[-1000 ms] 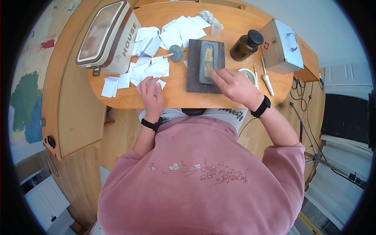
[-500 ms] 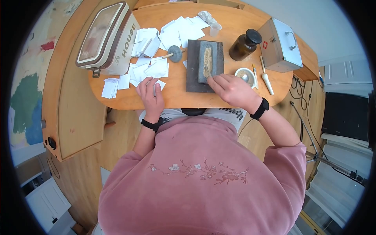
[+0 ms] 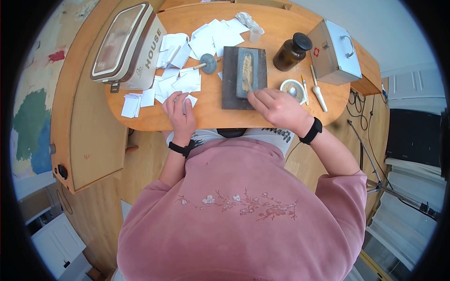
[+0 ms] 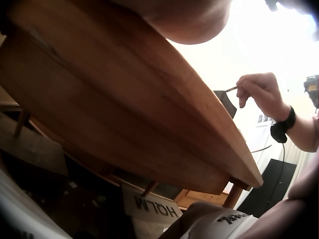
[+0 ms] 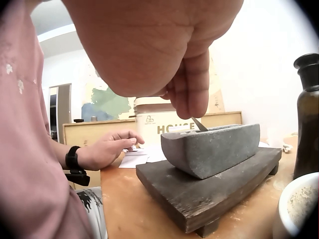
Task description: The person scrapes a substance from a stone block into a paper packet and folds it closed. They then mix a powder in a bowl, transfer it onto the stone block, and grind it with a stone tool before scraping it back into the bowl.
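Observation:
My right hand [image 3: 280, 107] pinches a thin metal tool [image 5: 199, 124] between thumb and fingers. The tool's narrow end dips into a grey stone grinding trough [image 5: 214, 153], at the end nearest me. Tan ground powder [image 3: 247, 68] lies ridged along the trough's hollow. Under the trough is a dark wooden stand [image 3: 228, 91]. My left hand [image 3: 180, 114] rests at the table's front edge beside white paper slips [image 3: 187, 82], fingers loosely bent, holding nothing. A round stone grinding wheel with a wooden handle [image 3: 208, 63] lies left of the stand.
Right of the trough stand a white bowl [image 3: 303, 96] with powder and a spoon, a brown glass jar [image 3: 286, 58], a brush [image 3: 305, 89], a white pestle [image 3: 319, 98] and a metal first-aid case [image 3: 335, 51]. A cream HOUSE box [image 3: 145, 61] occupies the left.
My right hand has shifted slightly left and toward me, uncovering the bowl with its spoon. The powder in the trough now looks more ridged. The left hand stays in place.

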{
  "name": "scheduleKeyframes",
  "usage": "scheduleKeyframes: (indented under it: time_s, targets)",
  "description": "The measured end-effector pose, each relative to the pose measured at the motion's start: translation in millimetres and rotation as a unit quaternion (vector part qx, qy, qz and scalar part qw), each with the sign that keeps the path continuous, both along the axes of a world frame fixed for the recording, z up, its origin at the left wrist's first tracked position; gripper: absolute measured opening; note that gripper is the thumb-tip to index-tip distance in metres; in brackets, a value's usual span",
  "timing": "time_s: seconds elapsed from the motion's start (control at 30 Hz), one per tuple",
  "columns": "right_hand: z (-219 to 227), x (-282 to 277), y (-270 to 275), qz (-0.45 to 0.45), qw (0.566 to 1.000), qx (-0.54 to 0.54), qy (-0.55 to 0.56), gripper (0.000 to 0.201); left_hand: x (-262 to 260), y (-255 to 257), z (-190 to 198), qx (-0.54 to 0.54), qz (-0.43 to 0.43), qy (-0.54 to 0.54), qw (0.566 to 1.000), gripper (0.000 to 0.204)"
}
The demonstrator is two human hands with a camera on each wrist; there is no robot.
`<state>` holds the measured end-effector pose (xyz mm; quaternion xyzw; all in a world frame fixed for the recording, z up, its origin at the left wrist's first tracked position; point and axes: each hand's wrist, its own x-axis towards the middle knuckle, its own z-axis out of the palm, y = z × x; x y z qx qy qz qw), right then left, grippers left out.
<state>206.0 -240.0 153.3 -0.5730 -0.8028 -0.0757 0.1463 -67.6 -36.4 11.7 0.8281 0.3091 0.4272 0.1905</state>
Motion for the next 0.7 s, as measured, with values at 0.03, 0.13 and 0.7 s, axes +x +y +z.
scheduleKeyframes:
  time_s: [0.03, 0.13, 0.7]
  targets:
    - [-1, -2, -2, 0.006, 1.0, -0.003, -0.017, 0.043, 0, 0, 0, -0.002, 0.0, -0.002, 1.0, 0.023]
    - [-6, 0, -5, 0.012, 0.999, -0.001, -0.035, 0.043, -1, 1, -1, -0.003, 0.0, 0.003, 1.0, 0.023]
    - [10, -9, -18, -0.049, 0.985, 0.076, 0.15, 0.037, -1, 0, 0, -0.001, 0.002, 0.002, 1.0, 0.023]
